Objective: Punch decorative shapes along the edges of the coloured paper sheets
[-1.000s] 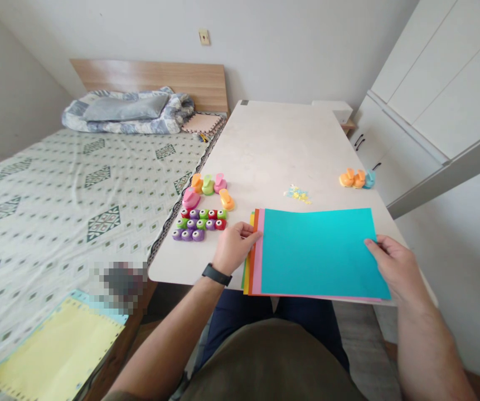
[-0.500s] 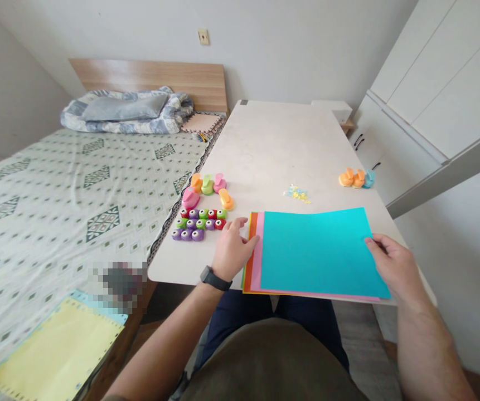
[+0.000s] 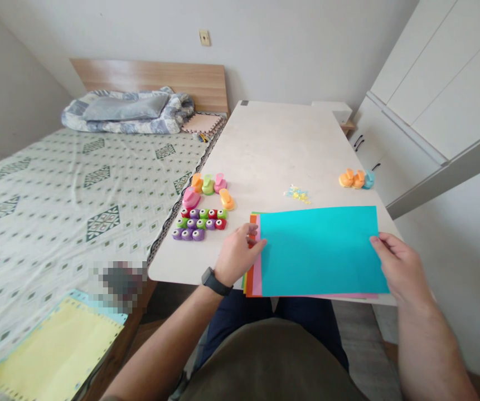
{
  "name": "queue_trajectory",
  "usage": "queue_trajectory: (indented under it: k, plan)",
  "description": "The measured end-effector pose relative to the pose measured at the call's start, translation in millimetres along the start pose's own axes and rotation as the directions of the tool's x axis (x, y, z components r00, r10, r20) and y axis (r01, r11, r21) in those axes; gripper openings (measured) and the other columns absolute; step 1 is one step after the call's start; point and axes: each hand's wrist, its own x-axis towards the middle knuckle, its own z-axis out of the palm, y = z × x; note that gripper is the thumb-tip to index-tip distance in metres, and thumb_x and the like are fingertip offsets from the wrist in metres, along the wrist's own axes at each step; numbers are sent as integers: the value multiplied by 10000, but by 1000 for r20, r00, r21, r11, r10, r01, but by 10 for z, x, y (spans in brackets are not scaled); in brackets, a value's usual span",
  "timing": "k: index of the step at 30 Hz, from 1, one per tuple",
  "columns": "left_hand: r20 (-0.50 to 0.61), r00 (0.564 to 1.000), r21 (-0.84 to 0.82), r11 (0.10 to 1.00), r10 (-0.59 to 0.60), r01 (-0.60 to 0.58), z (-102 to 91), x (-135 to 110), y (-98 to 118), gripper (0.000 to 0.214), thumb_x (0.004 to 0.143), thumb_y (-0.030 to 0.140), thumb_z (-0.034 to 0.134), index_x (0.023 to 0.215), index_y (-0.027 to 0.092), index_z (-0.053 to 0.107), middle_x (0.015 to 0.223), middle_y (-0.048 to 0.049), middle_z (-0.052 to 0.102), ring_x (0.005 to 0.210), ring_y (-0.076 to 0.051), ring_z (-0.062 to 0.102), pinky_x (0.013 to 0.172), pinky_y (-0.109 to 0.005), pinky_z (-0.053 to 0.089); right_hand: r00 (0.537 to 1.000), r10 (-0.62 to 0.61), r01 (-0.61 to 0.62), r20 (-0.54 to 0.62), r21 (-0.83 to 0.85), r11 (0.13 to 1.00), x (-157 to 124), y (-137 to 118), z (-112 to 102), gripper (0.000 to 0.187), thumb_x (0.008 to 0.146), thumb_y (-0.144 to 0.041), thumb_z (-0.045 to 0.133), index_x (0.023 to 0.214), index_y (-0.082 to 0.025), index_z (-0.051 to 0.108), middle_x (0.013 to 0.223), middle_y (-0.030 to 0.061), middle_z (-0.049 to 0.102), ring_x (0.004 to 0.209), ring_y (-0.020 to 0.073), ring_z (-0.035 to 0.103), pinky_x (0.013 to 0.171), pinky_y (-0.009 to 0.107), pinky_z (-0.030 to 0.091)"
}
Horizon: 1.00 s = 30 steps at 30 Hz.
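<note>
A head-height view looking down on a long pale worktop [image 3: 273,145] beside a bed [image 3: 76,223]. Near the worktop's front edge, between both hands, a stack of coloured paper [image 3: 319,250]: teal sheet on top, with pink, orange, yellow and green edges stepping out along the left side. Whether flat on the worktop or raised slightly above it, probably the former, hard to judge from this angle.

On the left edge, the left hand [image 3: 237,257], with a black watch [image 3: 213,281] at the wrist: fingers curled against the paper, closed in a grip or merely steadying, impossible to tell. On the right edge, the right hand [image 3: 401,270]: fingers closed, pinching the sheets, thumb out of sight.

For good handling, a light, even hold at both side edges seems best, with the sheets kept flat and no pressure on the corners.

Just left of the stack, rows of small round craft punches [image 3: 200,223] in red, green and purple, and larger punches [image 3: 208,186] in pink, green and orange just beyond them. Farther right, orange and teal punches [image 3: 357,179], with yellow and blue paper scraps [image 3: 297,194] between the groups. On the bed, a yellow sheet [image 3: 51,348] near the lower corner and a pixelated patch [image 3: 122,281] — contents unreadable.
</note>
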Motion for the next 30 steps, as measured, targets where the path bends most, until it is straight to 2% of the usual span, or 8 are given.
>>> queue_trajectory:
  k: [6, 12, 14, 20, 22, 24, 27, 30]
  plan:
    - [-20, 1000, -60, 998, -16, 15, 14, 33, 19, 500, 885, 498, 686, 1264, 176, 633, 1140, -111, 729, 816, -184, 704, 758, -316, 551, 997, 77, -78, 17, 222, 972, -7, 6, 25, 374, 800, -548, 782, 1020, -248, 752, 885, 51, 717, 778, 248, 627, 650, 348, 486]
    - [-22, 1000, -205, 979, -11, 7, -24, 110, 59, 429, 926, 590, 603, 935, 165, 665, 661, 18, 577, 579, -115, 493, 526, -240, 355, 997, 71, -74, 21, 227, 971, -21, -22, 75, 377, 802, -571, 766, 1022, -266, 751, 869, 51, 729, 831, 289, 674, 677, 383, 538]
    - [27, 1000, -250, 968, 1, 6, -47, 131, 72, 455, 926, 608, 591, 861, 163, 663, 670, 11, 588, 584, -113, 482, 515, -237, 343, 997, 73, -78, 27, 253, 964, -28, -50, 95, 388, 796, -574, 774, 1026, -263, 743, 909, 53, 740, 833, 284, 677, 687, 385, 549]
    - [166, 986, -430, 899, -13, 85, -19, 184, 34, 482, 926, 616, 581, 964, 155, 714, 845, -38, 712, 698, -158, 602, 583, -251, 459, 990, 65, -89, 124, 198, 976, -62, -199, 163, 426, 832, -578, 750, 1073, -228, 723, 931, 62, 731, 786, 235, 651, 672, 349, 540]
    - [169, 985, -451, 887, -19, 94, 0, 191, 20, 487, 919, 621, 587, 946, 151, 710, 814, -37, 704, 666, -152, 585, 562, -248, 446, 994, 6, -16, 107, 95, 995, -40, -242, 202, 448, 866, -575, 709, 1127, -211, 706, 979, 76, 726, 837, 245, 658, 721, 373, 539]
    - [173, 985, -467, 878, -22, 101, 13, 187, 24, 491, 906, 630, 597, 924, 151, 704, 772, -28, 687, 629, -143, 557, 537, -241, 422, 994, -112, 111, -8, -62, 992, 7, -311, 253, 511, 866, -559, 703, 1221, -194, 662, 1100, 112, 705, 945, 277, 656, 784, 420, 534]
    - [184, 983, -471, 875, -26, 112, 29, 174, 59, 490, 881, 637, 617, 873, 153, 692, 698, -12, 646, 594, -137, 525, 510, -238, 389, 930, -335, 290, -150, -259, 921, 73, -576, 368, 552, 873, -509, 694, 1308, -184, 595, 1223, 152, 656, 1032, 298, 637, 817, 452, 522]
    - [181, 983, -434, 896, -13, 92, 64, 175, 86, 471, 874, 622, 625, 814, 157, 668, 644, 0, 601, 588, -140, 514, 513, -244, 383, 870, -493, 478, -5, -237, 846, 79, -1071, 598, 450, 906, -452, 678, 1277, -210, 605, 1220, 128, 660, 1043, 271, 643, 840, 425, 521]
